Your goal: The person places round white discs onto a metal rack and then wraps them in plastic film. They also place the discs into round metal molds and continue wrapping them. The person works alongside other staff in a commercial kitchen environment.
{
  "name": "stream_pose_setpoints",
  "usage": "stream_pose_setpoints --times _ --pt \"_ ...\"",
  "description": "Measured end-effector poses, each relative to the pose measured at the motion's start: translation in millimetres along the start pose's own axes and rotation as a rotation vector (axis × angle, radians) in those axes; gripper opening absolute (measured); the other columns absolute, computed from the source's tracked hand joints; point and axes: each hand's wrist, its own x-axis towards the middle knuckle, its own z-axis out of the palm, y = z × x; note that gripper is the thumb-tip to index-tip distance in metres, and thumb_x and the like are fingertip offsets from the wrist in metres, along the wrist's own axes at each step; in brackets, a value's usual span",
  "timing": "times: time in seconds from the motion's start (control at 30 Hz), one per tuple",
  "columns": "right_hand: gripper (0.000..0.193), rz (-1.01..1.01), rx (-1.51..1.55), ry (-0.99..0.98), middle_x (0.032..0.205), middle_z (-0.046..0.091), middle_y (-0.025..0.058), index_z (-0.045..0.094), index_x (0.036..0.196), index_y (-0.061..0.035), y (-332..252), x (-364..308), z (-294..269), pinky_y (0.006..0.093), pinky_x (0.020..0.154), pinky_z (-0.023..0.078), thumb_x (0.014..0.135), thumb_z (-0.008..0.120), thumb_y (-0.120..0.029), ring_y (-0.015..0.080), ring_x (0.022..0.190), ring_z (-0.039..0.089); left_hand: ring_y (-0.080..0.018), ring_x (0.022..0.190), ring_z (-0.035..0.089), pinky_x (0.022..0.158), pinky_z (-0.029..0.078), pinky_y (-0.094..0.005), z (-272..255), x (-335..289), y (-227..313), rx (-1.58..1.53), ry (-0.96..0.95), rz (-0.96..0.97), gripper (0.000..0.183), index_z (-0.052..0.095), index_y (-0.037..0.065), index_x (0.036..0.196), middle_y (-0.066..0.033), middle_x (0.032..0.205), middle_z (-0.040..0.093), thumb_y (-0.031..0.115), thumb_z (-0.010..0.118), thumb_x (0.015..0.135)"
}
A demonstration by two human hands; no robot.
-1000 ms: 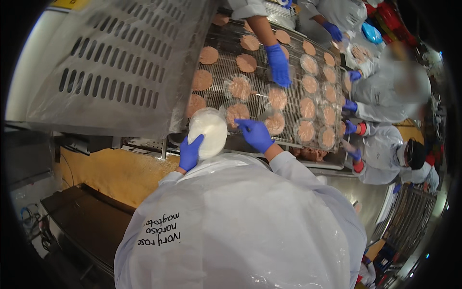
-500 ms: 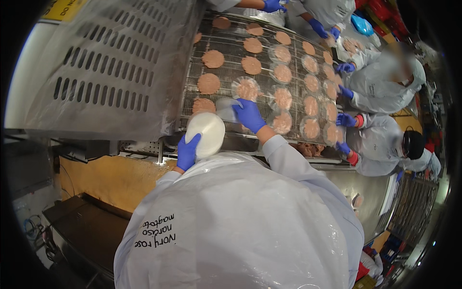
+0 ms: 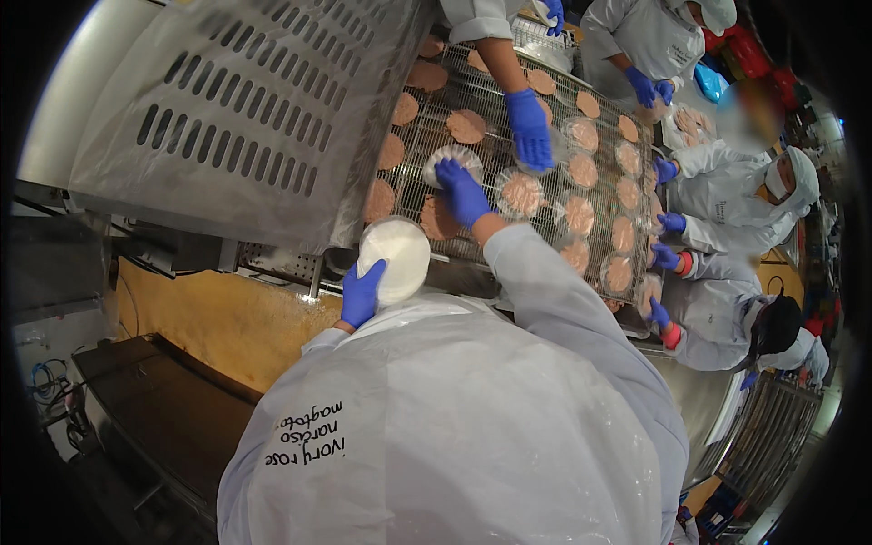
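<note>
My left hand (image 3: 363,292), in a blue glove, holds a stack of round white sheets (image 3: 400,257) at the near edge of a wire-mesh belt (image 3: 495,95). My right hand (image 3: 460,191), also gloved, reaches out over the belt. Its fingers grip the edge of one clear round sheet (image 3: 445,163), which lies over a patty. Rows of flat round meat patties (image 3: 466,125) cover the belt, and some to the right carry a sheet on top. I wear a white coat under a clear plastic apron.
Another person's blue-gloved hand (image 3: 529,127) reaches in from the far side, close to my right hand. Several people in white coats (image 3: 727,218) stand along the belt's right end. A perforated metal cover (image 3: 227,118) rises on the left, with a dark tray (image 3: 163,409) below it.
My right hand has gone from the stack out over the belt with one sheet. The patties have travelled along the belt. The left hand has stayed on the stack.
</note>
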Motion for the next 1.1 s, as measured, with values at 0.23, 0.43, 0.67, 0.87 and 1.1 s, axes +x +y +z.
stream_pose_setpoints --times 0.23,0.43,0.67,0.87,1.1 --pt "0.041 -0.247 -0.071 0.094 0.115 0.064 0.0171 0.060 0.123 -0.0101 -58 -118 -37 0.0388 0.086 0.052 0.083 0.055 -0.003 0.0327 0.096 0.065 -0.0176 0.091 0.064 0.081 0.053 -0.0310 3 12 0 -0.009 0.006 -0.027 0.040 0.058 -0.003 0.119 -0.0124 0.107 0.065 0.015 0.069 0.085" --pt "0.026 0.727 0.697 -0.227 0.094 0.067 0.0177 0.064 0.115 -0.0088 -21 -76 -64 0.0371 0.079 0.052 0.093 0.051 -0.015 0.0270 0.088 0.066 -0.0169 0.091 0.064 0.081 0.053 -0.0305 -1 25 -9 -0.031 -0.086 -0.041 0.038 0.059 -0.003 0.117 -0.0113 0.106 0.066 0.014 0.069 0.085" --pt "0.035 0.451 1.423 0.215 0.121 0.062 0.0138 0.058 0.122 -0.0029 -45 62 -5 0.0319 0.095 0.044 0.088 0.052 -0.004 0.0206 0.115 0.057 -0.0162 0.092 0.064 0.080 0.052 -0.0302 -6 28 1 -0.043 -0.051 -0.062 0.038 0.059 -0.003 0.117 -0.0108 0.106 0.066 0.014 0.069 0.085" --pt "0.033 0.114 0.500 -0.121 0.121 0.058 0.0199 0.063 0.115 -0.0050 -16 3 12 0.0410 0.095 0.044 0.082 0.057 -0.002 0.0347 0.113 0.054 -0.0160 0.091 0.064 0.080 0.053 -0.0304 -30 40 -2 0.086 -0.056 0.019 0.040 0.058 -0.003 0.118 -0.0112 0.106 0.066 0.016 0.070 0.084" --pt "0.032 0.634 0.706 0.136 0.114 0.061 0.0194 0.063 0.108 -0.0020 -10 -79 -12 0.0420 0.093 0.045 0.078 0.053 0.002 0.0369 0.104 0.058 -0.0159 0.090 0.064 0.079 0.053 -0.0299 -40 49 -10 0.128 -0.042 0.079 0.039 0.059 -0.003 0.116 -0.0111 0.105 0.066 0.017 0.070 0.084"
